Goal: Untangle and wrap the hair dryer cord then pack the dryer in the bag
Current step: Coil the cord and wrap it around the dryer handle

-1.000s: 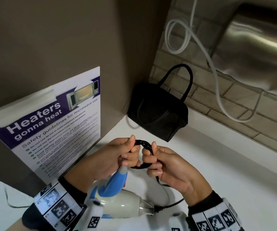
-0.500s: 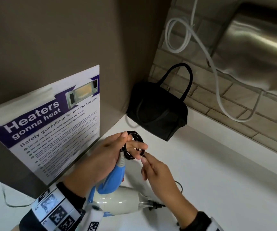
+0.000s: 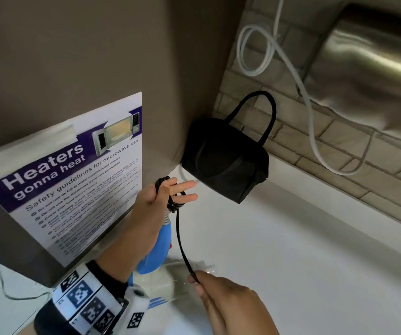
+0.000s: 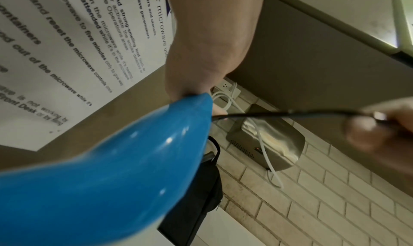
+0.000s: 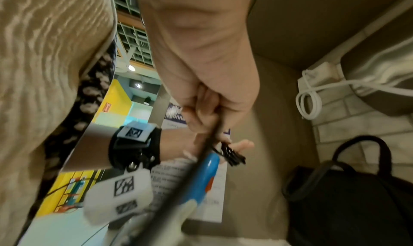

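From the coiled thin black cord (image 3: 170, 201) looped on the left hand's (image 3: 157, 198) spread fingers, above the glossy blue plastic dryer handle (image 3: 160, 240), the free length runs taut down to the right hand's (image 3: 228, 301) pinch

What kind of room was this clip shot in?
Probably a shared office or dorm pantry: a microwave safety poster on a cabinet, a steel wall-mounted dryer unit on a brick-tiled wall, above a white counter.

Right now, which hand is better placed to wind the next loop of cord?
The right hand, probably: it pinches the free cord. The left hand holds the coil and the dryer's handle.
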The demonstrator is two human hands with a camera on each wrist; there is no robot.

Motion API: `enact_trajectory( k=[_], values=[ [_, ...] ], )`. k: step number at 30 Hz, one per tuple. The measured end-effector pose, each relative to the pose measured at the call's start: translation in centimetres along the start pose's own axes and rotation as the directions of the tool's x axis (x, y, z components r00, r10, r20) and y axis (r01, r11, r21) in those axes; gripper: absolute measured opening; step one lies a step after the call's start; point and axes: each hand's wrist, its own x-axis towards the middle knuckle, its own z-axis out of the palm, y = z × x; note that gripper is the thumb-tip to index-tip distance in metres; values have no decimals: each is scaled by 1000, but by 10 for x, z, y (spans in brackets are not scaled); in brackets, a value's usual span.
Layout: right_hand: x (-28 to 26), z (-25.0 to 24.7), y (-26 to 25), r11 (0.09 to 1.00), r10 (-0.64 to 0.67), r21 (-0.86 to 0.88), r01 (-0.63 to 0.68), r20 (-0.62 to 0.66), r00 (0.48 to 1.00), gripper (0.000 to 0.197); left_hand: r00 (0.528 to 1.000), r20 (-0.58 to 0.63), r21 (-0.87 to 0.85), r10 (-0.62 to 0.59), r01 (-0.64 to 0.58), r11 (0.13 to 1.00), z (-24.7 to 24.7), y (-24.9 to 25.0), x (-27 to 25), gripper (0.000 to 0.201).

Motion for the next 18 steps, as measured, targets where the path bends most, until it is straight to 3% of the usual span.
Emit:
enact_trajectory(
  k=[2,4,9,18],
  values=[
    [2,-10,-7,997,-82,-24,80,-85,993,18,999,21,57,24,-26,998,5,2,-2,27],
    [9,-24,-12,991,-136,-10,136,-97,986,27,999,52,78,15,-19,997,10,5,-5,27],
    [36,-60,-18,959,-277,9,283,-186,943,12,986,154,57,-61,52,997,15,11,-14,36],
    [105,-79,0,962,-250,18,271,-336,908,13,935,351,193,-51,-19,981,12,20,-32,50]
  ],
)
